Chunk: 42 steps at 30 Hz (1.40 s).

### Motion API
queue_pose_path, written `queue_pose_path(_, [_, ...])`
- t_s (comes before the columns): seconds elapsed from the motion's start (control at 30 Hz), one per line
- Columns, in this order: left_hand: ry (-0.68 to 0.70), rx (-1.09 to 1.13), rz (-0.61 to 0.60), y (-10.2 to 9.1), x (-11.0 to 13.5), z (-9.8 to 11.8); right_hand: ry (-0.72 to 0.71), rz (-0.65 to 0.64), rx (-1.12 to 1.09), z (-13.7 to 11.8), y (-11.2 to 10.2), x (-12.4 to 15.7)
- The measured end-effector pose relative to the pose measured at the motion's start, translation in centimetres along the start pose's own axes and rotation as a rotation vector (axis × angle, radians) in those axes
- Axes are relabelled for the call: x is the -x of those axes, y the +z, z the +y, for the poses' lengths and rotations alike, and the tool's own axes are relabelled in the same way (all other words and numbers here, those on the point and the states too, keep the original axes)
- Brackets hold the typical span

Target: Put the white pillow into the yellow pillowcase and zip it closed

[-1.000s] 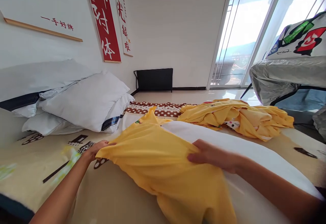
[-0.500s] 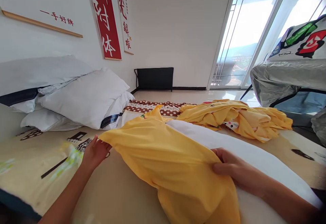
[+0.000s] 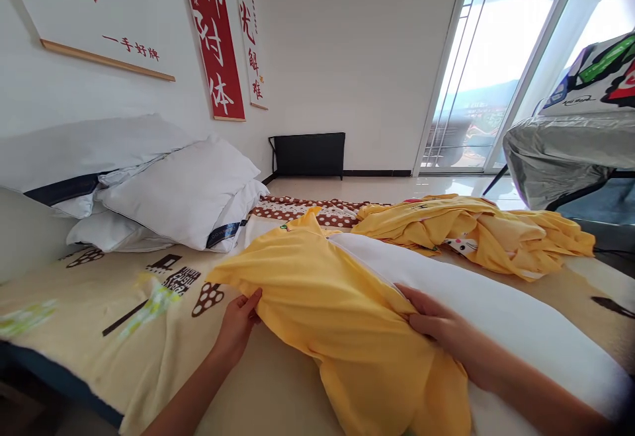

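A yellow pillowcase (image 3: 342,304) lies spread across a long white pillow (image 3: 461,284), covering its left part. On the pillowcase's left edge, the fingertips of my left hand (image 3: 239,323) are closed in a pinch. My right hand (image 3: 436,323) grips the opposite edge between thumb and fingers, just above the white pillow. Between the hands the cloth is loosely stretched with soft folds, and its near end hangs toward me. The far corner stands up in a small point.
White pillows (image 3: 183,191) are stacked by the left wall. More crumpled yellow bedding (image 3: 476,231) lies at the far right of the bed, whose cream sheet (image 3: 268,390) is printed. Beyond stand a black folded panel (image 3: 310,155) and a plastic-covered chair (image 3: 570,151).
My left hand has moved right and nearer along the pillowcase's left edge, going from open fingers at the corner to a pinch. My right hand has shifted slightly, still gripping. The view has turned left.
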<state>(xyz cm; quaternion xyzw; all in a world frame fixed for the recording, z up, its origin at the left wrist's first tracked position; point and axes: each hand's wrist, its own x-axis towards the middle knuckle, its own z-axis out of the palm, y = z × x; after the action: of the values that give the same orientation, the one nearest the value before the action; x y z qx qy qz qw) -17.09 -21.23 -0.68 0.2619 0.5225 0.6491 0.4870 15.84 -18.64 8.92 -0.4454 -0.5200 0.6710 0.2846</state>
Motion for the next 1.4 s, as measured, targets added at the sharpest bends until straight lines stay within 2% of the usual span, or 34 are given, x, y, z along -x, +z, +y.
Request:
queue_pose_path(0.1, [0.038, -0.033, 0.032, 0.5, 1.6, -1.1, 0.055, 0.058, -0.075, 0.1, -0.2, -0.1])
queue_pose_path(0.17, [0.047, -0.139, 0.014, 0.6, 2.7, -1.8, 0.077, 0.064, -0.117, 0.0, -0.2, -0.1])
queue_pose_path(0.3, [0.009, -0.396, -0.165, 0.7, 4.1, -2.8, 0.081, 0.045, -0.086, -0.5, 0.4, 0.0])
queue_pose_path(0.4, [-0.02, -0.486, -0.255, 0.7, 4.0, -3.0, 0.029, -0.038, 0.015, -0.4, 1.1, 0.1])
queue_pose_path(0.47, [-0.031, -0.477, -0.251, 0.6, 3.7, -2.9, -0.024, -0.065, 0.042, -0.1, 1.4, 0.2])
queue_pose_path(0.53, [-0.035, -0.435, -0.235, 0.1, 3.4, -2.7, -0.053, -0.022, 0.036, 0.1, 1.5, 0.4])
queue_pose_path(0.63, [-0.066, -0.246, -0.226, -0.6, 3.9, -2.4, -0.036, 0.053, -0.004, 0.1, 1.4, 0.6])
queue_pose_path(0.73, [-0.187, -0.088, -0.364, -0.6, 5.4, -2.8, 0.0, 0.068, -0.032, -0.3, 1.6, 0.7])
queue_pose_path(0.8, [-0.243, -0.094, -0.457, 0.2, 6.1, -3.4, 0.017, 0.062, -0.03, -0.5, 1.8, 0.7])
queue_pose_path(0.83, [-0.246, -0.11, -0.46, 0.7, 6.3, -3.8, 0.02, 0.061, -0.028, -0.5, 1.9, 0.7])
queue_pose_path(0.97, [-0.155, -0.222, -0.314, 2.9, 5.5, -4.9, 0.016, 0.084, -0.027, -0.5, 1.9, 0.8])
queue_pose_path(1.03, [-0.076, -0.306, -0.284, 3.8, 5.1, -5.3, 0.024, 0.106, -0.029, -0.6, 1.6, 0.8])
queue_pose_path(1.2, [0.052, -0.456, -0.397, 6.0, 6.1, -6.8, 0.011, 0.092, -0.106, -0.8, 1.0, -0.5])
queue_pose_path(1.33, [0.11, -0.536, -0.407, 8.5, 7.8, -7.7, 0.008, 0.103, -0.161, 0.5, 1.6, -3.1])
queue_pose_path(1.4, [0.127, -0.521, -0.453, 9.5, 8.5, -7.7, -0.008, 0.081, -0.172, 1.2, 1.9, -3.8])
